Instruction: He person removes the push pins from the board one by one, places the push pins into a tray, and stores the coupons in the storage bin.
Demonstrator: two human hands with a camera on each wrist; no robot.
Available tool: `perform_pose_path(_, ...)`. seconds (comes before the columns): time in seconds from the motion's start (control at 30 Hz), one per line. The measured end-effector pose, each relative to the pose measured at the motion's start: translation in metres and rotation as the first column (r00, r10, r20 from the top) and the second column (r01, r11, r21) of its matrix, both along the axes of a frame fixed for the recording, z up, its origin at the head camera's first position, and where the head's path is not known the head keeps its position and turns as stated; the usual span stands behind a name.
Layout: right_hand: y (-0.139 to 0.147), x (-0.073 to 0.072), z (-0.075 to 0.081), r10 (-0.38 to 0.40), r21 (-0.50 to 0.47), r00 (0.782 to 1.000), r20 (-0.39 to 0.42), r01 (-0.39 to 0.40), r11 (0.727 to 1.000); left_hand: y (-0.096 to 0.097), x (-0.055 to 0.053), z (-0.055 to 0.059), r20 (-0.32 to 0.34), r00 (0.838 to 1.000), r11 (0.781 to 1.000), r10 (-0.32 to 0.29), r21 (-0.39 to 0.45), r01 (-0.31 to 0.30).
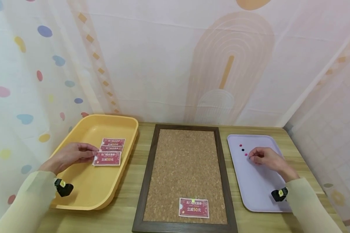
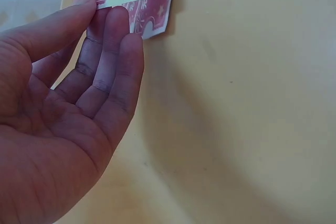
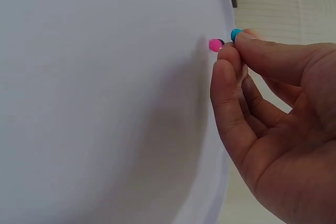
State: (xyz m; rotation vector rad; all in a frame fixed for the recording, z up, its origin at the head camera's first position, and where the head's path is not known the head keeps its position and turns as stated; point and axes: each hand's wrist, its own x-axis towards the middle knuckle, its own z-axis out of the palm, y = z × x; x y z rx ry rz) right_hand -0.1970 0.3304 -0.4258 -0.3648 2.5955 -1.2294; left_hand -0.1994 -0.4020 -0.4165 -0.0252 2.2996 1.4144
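Observation:
Over the yellow tray (image 1: 105, 197), my left hand (image 1: 71, 156) pinches the left edge of a red printed coupon (image 1: 107, 159) between thumb and fingers. Two similar coupons lie just behind it, overlapping, the farthest one (image 1: 113, 141) partly covered. At the lilac tray (image 1: 262, 200), my right hand (image 1: 266, 159) pinches a small blue pushpin (image 3: 235, 34) between thumb and index finger; only its rounded head shows in the right wrist view. Close to those fingertips, on the tray, sit a pink pin (image 3: 215, 45), a black pin (image 1: 243, 149) and a red-pink pin (image 1: 240, 145).
Between the trays lies a dark-framed cork board (image 1: 189, 171). Near its front edge is another red coupon (image 1: 193, 210), with a yellow-green pin (image 1: 193, 200) at its top edge. A wooden table (image 1: 125, 200) carries everything, and a patterned curtain (image 1: 163, 64) hangs behind.

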Motion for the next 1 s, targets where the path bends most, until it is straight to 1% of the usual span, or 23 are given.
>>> perform_pose_path(0.1, 0.000, -0.001, -0.002, -0.007, 0.021, 1.000, 0.010, 0.007, 1.000, 0.000, -0.001, -0.004, 0.000, 1.000, 1.000, -0.007, 0.003, 0.007)
perform_pose_path(0.27, 0.000, -0.002, -0.006, -0.019, 0.056, 0.999, 0.033, 0.018, 0.998, -0.001, -0.001, -0.009, 0.007, 1.000, 1.000, 0.002, 0.002, -0.002)
perform_pose_path(0.3, 0.000, -0.003, -0.006, -0.021, 0.059, 0.999, 0.035, 0.019, 0.998, -0.001, -0.001, -0.010, 0.001, 1.000, 1.000, -0.008, -0.001, 0.008)
perform_pose_path(0.47, 0.001, -0.005, -0.006, -0.029, 0.062, 0.999, 0.036, 0.026, 0.998, 0.001, -0.002, -0.014, -0.016, 1.000, 1.000, -0.012, -0.019, 0.011)
perform_pose_path(0.53, 0.001, -0.005, -0.006, -0.030, 0.064, 0.999, 0.038, 0.028, 0.998, 0.002, -0.002, -0.014, -0.011, 1.000, 1.000, -0.001, -0.026, 0.001)
perform_pose_path(0.73, 0.002, -0.006, -0.006, -0.035, 0.080, 0.998, 0.044, 0.031, 0.996, 0.004, -0.003, -0.015, 0.006, 1.000, 0.998, 0.002, -0.063, -0.002)
perform_pose_path(1.0, -0.001, -0.006, -0.005, -0.038, 0.099, 0.998, 0.041, 0.033, 0.995, 0.006, -0.003, -0.014, -0.015, 1.000, 0.993, 0.007, -0.117, -0.009)
